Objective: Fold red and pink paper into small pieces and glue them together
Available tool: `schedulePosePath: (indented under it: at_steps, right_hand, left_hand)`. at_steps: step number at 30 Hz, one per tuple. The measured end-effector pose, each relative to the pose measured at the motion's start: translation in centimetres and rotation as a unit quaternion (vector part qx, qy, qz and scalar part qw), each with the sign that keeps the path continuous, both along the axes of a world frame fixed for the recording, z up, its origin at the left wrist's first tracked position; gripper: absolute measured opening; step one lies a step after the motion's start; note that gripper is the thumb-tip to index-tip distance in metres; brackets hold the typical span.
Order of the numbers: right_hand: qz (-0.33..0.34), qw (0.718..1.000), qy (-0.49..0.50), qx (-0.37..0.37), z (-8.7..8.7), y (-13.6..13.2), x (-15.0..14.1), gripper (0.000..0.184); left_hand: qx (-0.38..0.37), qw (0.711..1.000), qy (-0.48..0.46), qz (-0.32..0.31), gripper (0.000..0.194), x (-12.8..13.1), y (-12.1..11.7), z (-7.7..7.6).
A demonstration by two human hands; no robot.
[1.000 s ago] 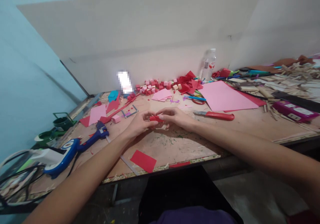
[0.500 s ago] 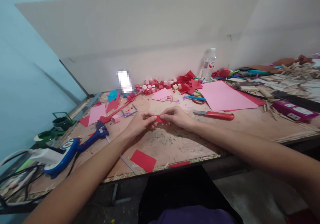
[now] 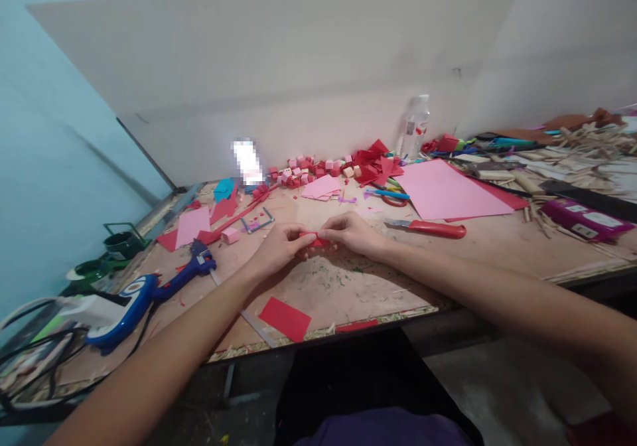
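Both my hands meet over the middle of the wooden table (image 3: 448, 260). My left hand (image 3: 276, 248) and my right hand (image 3: 351, 232) each pinch one end of a small red paper strip (image 3: 312, 238) held just above the tabletop. The fingers of both hands are curled closed on it. A loose red paper rectangle (image 3: 284, 318) lies near the front edge, below my left forearm.
A blue glue gun (image 3: 149, 293) lies at the left with cables. A red-handled knife (image 3: 428, 228), a pink sheet (image 3: 442, 190), scissors (image 3: 393, 198), a plastic bottle (image 3: 413, 127) and a heap of pink and red cubes (image 3: 311, 169) sit behind. Wooden sticks (image 3: 572, 154) pile up at right.
My hands have drawn closer together on the red strip and sunk slightly toward the table. Nothing else has moved.
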State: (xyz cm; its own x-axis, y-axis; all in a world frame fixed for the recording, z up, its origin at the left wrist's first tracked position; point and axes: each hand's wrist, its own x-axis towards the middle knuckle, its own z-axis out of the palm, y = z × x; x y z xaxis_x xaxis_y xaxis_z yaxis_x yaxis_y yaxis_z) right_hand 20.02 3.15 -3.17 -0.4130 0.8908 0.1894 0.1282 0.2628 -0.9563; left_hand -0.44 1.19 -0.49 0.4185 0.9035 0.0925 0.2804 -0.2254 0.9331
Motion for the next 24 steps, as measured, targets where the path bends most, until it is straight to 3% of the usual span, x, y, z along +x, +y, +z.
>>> schedulePosePath:
  at_steps: [24]
  right_hand:
    - [0.021, 0.998, -0.052, 0.02, 0.8, -1.0, -0.1, 0.028]
  left_hand:
    - [0.029, 0.999, 0.023, 0.0, 0.033, -0.4, -0.1, -0.1]
